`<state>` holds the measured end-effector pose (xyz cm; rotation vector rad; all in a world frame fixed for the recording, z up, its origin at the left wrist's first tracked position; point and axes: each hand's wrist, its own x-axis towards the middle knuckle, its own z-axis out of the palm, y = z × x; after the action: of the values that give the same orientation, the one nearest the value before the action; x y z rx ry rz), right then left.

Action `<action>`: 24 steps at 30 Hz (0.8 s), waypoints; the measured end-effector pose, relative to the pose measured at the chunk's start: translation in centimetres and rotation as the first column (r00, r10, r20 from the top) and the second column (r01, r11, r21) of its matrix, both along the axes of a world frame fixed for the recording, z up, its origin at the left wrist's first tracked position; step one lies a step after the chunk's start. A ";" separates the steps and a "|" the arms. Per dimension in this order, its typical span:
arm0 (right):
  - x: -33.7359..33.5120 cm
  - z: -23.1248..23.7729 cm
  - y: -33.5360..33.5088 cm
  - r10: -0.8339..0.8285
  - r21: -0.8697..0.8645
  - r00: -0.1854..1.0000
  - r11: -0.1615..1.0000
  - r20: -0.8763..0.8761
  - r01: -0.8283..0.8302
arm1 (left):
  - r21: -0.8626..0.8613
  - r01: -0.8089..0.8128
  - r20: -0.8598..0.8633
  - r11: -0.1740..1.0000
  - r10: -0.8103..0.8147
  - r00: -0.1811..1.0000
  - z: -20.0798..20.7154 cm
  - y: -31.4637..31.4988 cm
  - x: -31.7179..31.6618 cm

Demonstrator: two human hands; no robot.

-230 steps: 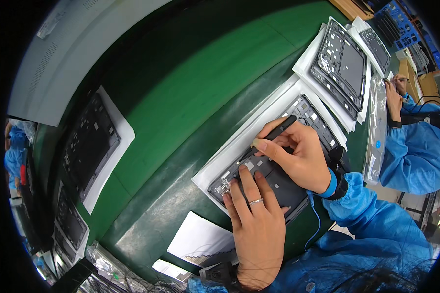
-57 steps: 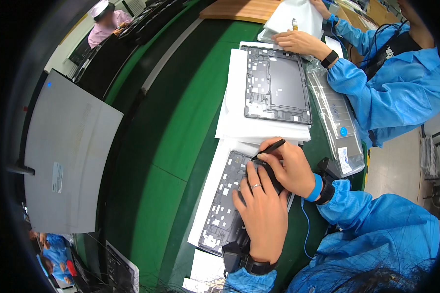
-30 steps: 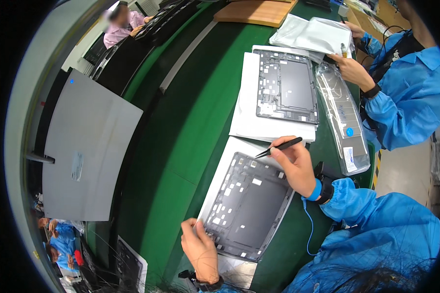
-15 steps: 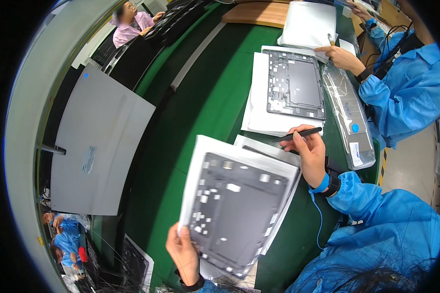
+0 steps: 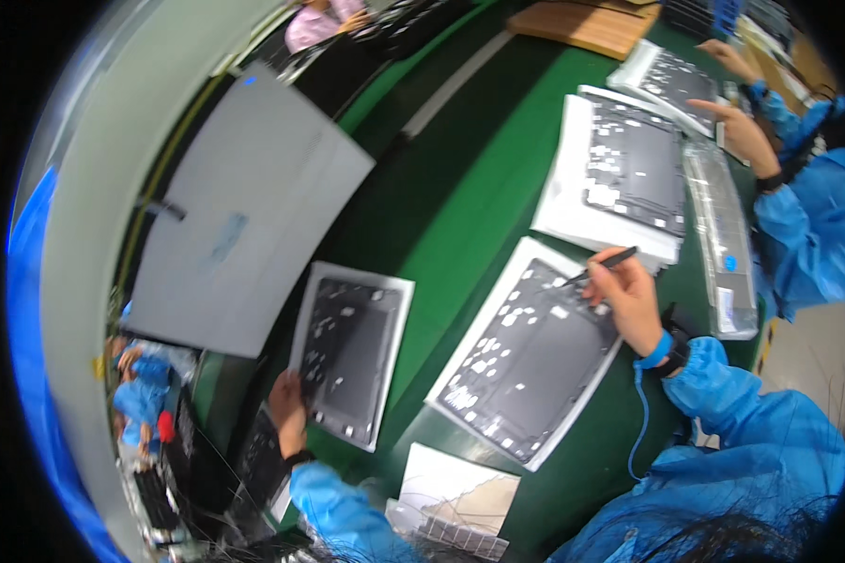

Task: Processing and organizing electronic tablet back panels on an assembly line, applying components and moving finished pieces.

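At the left, my left hand [image 5: 288, 413] grips the lower left edge of a thin dark rectangular panel [image 5: 352, 361], which has small white patches and a white sheet behind it. Black tweezers [image 5: 612, 259] are held in my right hand [image 5: 626, 300], between thumb and fingers. Their tip is over the upper part of a second dark panel [image 5: 526, 361] lying on a white sheet in front of me, though I cannot tell whether it touches. My right wrist wears a blue strap with a cord.
Farther off lies a stack of white sheets [image 5: 563, 202] topped by another dark panel [image 5: 634, 164]. Beside it is a clear plastic package [image 5: 723, 239]. A co-worker's hand [image 5: 746, 136] points at a panel at the far right. A grey board [image 5: 244, 216] stands at the left.
My left hand has carried its panel left, away from my right hand, uncovering the second panel. My right hand still holds the tweezers. The view has turned, and a panel now lies by the co-worker.
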<state>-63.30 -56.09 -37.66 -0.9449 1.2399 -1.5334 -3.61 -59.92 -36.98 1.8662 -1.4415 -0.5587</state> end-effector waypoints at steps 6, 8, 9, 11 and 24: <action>-0.4 -1.0 0.1 0.004 -0.012 0.999 1.000 -0.049 -0.004 | -0.011 0.047 0.288 0.999 -0.042 0.957 -1.3 -1.6 2.5; -0.3 -0.8 0.0 -0.007 0.007 0.996 1.000 -0.087 0.008 | -0.227 -0.007 0.332 0.974 0.085 0.939 -0.4 -0.5 -0.7; -1.1 -1.1 0.0 -0.018 0.028 0.986 0.999 -0.163 0.023 | -0.157 -0.019 0.271 0.987 0.062 0.961 1.7 -0.2 -4.1; -2.2 -1.1 0.0 -0.032 -0.006 0.981 0.999 -0.192 0.032 | 0.053 0.106 0.164 0.993 -0.114 0.980 4.6 2.4 -8.4; 17.5 4.6 11.6 0.751 0.209 0.607 0.658 -0.262 -0.724 | 0.415 0.095 0.072 0.905 -0.137 0.988 4.8 18.1 -15.8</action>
<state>-45.82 -44.45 -33.05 -1.4718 0.9138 -0.6597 -19.40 -41.79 -32.13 2.1656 -1.6023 -0.8966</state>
